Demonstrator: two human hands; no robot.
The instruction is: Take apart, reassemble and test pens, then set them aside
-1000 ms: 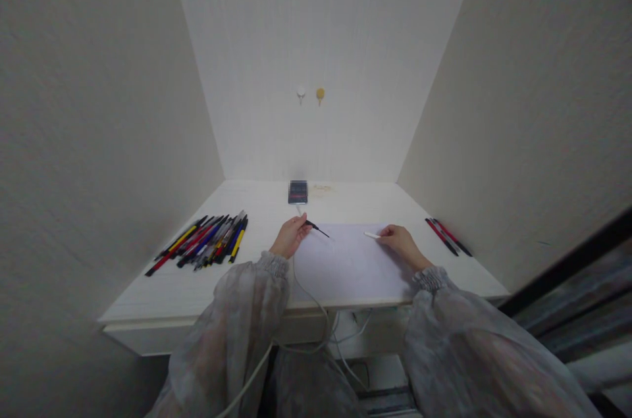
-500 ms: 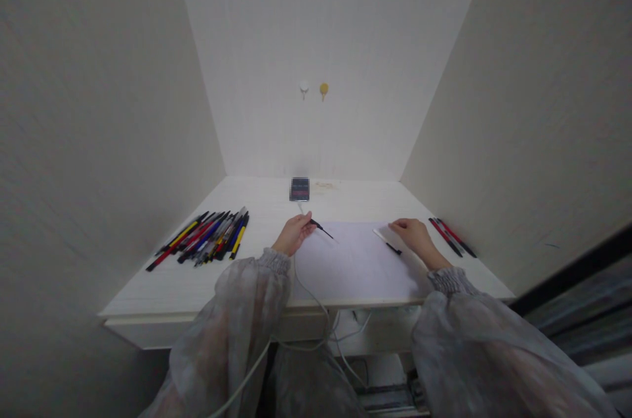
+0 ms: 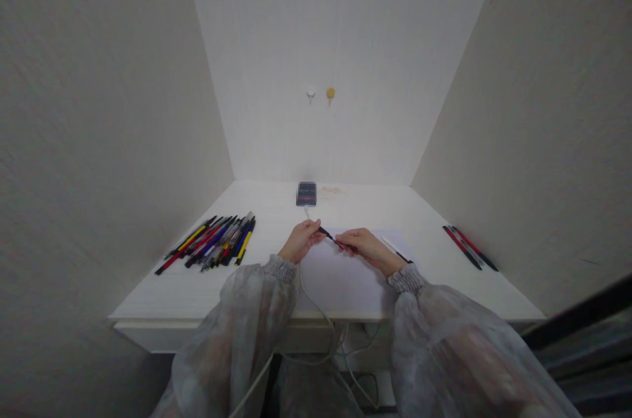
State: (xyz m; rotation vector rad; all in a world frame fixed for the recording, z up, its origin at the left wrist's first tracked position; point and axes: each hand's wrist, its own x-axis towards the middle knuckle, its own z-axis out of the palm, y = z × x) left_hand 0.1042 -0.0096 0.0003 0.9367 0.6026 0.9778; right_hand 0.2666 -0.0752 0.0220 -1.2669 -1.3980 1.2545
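My left hand point(image 3: 299, 241) is closed over the paper, its fingertips pinching the black end of a thin dark pen refill point(image 3: 326, 232). From there the refill slants down to the right. At its other end, the fingers of my right hand point(image 3: 366, 248) are closed in a pinch on it. Both hands are just above a white sheet of paper point(image 3: 340, 289). Partly behind my right wrist lies a white pen barrel point(image 3: 395, 248) with a black end, on the sheet's right side.
A pile of pens point(image 3: 217, 243) lies on the left of the white desk point(image 3: 168, 303). Several red and black pens point(image 3: 469, 247) rest at the right. A phone-like dark device point(image 3: 307, 193) sits at the back, a white cable point(image 3: 316, 303) hangs over the front edge, and walls stand on three sides.
My right hand has moved left from beside the white barrel and now pinches the refill's free end. My left hand keeps its hold. The view has shifted slightly.
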